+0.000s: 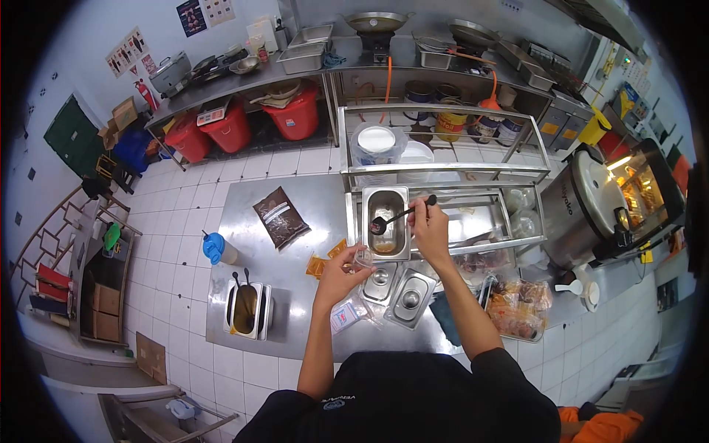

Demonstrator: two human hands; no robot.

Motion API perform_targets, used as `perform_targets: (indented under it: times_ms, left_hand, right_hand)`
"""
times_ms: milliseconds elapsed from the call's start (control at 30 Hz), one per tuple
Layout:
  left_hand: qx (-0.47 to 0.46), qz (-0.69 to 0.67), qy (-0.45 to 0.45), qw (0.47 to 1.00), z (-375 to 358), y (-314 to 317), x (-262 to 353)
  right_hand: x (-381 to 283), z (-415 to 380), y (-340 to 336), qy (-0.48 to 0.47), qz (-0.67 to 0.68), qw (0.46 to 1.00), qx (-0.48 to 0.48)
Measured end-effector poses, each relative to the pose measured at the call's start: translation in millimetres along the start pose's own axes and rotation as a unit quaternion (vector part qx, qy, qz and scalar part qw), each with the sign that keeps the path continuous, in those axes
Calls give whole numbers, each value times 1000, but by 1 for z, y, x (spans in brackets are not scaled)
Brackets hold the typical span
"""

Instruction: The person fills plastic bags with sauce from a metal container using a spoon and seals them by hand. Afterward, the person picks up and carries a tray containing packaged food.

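My right hand (430, 230) grips the handle of a black ladle (402, 215). The ladle's bowl is over a rectangular steel food pan (387, 196), which has some brownish liquid in the bottom. At the pan's near left corner my left hand (343, 275) is closed around a small clear plastic cup (362, 257). Just below the pan lie a small steel lid (380, 281) and a larger steel lid (410, 298). Orange packets (318, 266) rest beside my left hand, and a clear bag with a printed label (346, 316) is under my left wrist.
A dark brown sealed pouch (281, 217), a blue-lidded bottle (215, 249) and a pan of yellowish sauce (244, 308) are on the steel table to the left. Packed food bags (517, 306) and a large Miyako cooker (583, 210) stand right. A metal rack (450, 171) rises behind the pan.
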State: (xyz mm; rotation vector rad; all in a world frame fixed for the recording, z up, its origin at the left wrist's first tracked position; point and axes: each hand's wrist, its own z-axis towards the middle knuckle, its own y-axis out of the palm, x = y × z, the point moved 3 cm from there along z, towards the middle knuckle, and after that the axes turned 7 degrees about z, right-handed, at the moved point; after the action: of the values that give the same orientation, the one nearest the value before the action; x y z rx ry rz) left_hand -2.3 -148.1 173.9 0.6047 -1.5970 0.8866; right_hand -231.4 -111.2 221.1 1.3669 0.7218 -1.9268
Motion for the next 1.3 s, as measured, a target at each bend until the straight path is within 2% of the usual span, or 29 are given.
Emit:
perform_targets:
  times_ms: [67, 133, 233, 467, 533, 600, 667, 700, 733, 800, 833, 1167, 1267, 1300]
  left_hand:
    - [7, 15, 6, 1000, 0, 1, 1]
    - [36, 6, 20, 999, 2, 2, 3]
    - [55, 16, 13, 998, 5, 3, 15]
    - [114, 83, 38, 989, 23, 13, 33]
    - [130, 112, 46, 984, 26, 16, 38]
    - [137, 118, 58, 982, 28, 19, 40]
    - [146, 125, 69, 979, 29, 22, 40]
    - [154, 126, 81, 977, 30, 23, 38]
    - [162, 127, 92, 974, 30, 23, 38]
    - [170, 123, 103, 972, 28, 23, 38]
    - [178, 120, 113, 970, 27, 22, 38]
    - [196, 28, 103, 975, 34, 25, 21]
    - [195, 35, 107, 974, 33, 22, 23]
    - [206, 33, 103, 972, 31, 19, 27]
  right_hand:
    - [4, -1, -9, 5, 18, 1000, 14]
    - [10, 0, -20, 77, 78, 993, 35]
    - [14, 2, -36, 62, 110, 991, 44]
    - [-51, -2, -45, 9, 119, 992, 28]
    - [-73, -5, -41, -27, 68, 997, -17]
    - [-91, -10, -37, -22, 19, 998, -49]
    - [-115, -17, -21, -185, -94, 968, -142]
    - [-120, -20, -16, -194, -140, 954, -181]
    - [-126, -21, -14, -195, -140, 954, -182]
    - [-140, -27, -2, -327, -189, 875, -302]
    - [-140, -30, 0, -347, -202, 864, -303]
    - [-146, -30, -2, -365, -207, 847, -327]
    - [-144, -21, -6, -369, -174, 858, -313]
    - [-134, -13, -12, -302, -138, 910, -247]
